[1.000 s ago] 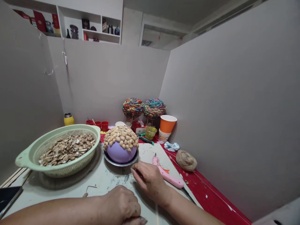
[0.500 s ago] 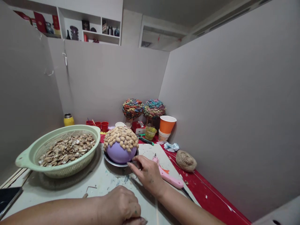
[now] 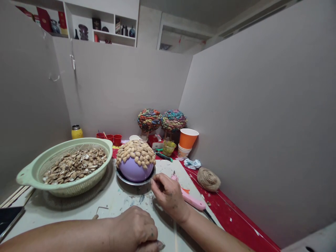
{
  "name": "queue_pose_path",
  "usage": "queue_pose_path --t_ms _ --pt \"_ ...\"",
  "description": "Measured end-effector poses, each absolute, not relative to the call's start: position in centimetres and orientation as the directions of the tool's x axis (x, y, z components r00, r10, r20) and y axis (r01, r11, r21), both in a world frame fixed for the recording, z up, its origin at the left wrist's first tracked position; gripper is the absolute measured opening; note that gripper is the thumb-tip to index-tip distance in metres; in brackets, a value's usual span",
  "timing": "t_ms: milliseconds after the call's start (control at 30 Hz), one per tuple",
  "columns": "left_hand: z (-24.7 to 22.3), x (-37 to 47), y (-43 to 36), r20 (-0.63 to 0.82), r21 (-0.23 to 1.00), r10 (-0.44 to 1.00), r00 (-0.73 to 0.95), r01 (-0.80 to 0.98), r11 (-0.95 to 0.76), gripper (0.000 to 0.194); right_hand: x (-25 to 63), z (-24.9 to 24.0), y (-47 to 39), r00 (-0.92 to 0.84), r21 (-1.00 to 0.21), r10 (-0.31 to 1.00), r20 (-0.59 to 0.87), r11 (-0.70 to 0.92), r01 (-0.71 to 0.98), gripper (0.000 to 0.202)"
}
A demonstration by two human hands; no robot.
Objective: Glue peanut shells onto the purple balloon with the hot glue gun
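Head view: balloon (image 3: 136, 170) in bowl (image 3: 135, 183) on stained board (image 3: 112, 196), between grey partitions (image 3: 257, 105).

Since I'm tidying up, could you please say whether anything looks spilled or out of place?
Bits and stains make the pale board look messy near the metal bowl; a crumpled wad, seemingly litter, lies by the twine ball.

The base of the ball (image 3: 136, 169) is hidden inside the bowl (image 3: 126, 181). Right-front of the ball, the right hand (image 3: 169, 196) hides part of the glue gun (image 3: 193, 201); fingertip contents: too small to tell. Front of the ball, the bottom edge cuts off the left hand (image 3: 138, 227). Far left-front, the left edge cuts off 1 dark object (image 3: 9, 218).
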State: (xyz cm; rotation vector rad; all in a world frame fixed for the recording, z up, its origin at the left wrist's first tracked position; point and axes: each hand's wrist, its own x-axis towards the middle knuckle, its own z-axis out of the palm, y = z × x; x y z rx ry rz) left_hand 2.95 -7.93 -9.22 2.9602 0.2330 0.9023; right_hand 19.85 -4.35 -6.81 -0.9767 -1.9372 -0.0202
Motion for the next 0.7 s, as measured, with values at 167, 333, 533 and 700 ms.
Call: queue_pose_path --t_ms 167,333,533,700 --pt "-8.9 3.0 -8.0 0.562 0.088 0.148 0.814 0.119 -0.989 0.031 19.6 -6.8 -4.1 -0.265 -0.36 0.649 0.713 0.662 0.657 0.021" --pt "-9.0 3.0 -8.1 0.595 0.048 0.069 0.8 0.05 -0.998 0.035 19.1 -7.2 -3.7 -0.284 -0.356 0.667 0.689 0.653 0.669 0.021" --pt "-11.3 2.6 -8.7 0.434 0.019 0.011 0.901 0.003 -1.0 0.042 19.2 -7.2 -4.0 -0.271 -0.353 0.643 0.716 0.668 0.655 0.021" --pt "-11.9 2.4 -9.0 0.42 0.032 0.034 0.907 0.023 -0.999 0.045 19.9 -6.9 -4.2 -0.211 -0.37 0.62 0.756 0.67 0.644 0.019"
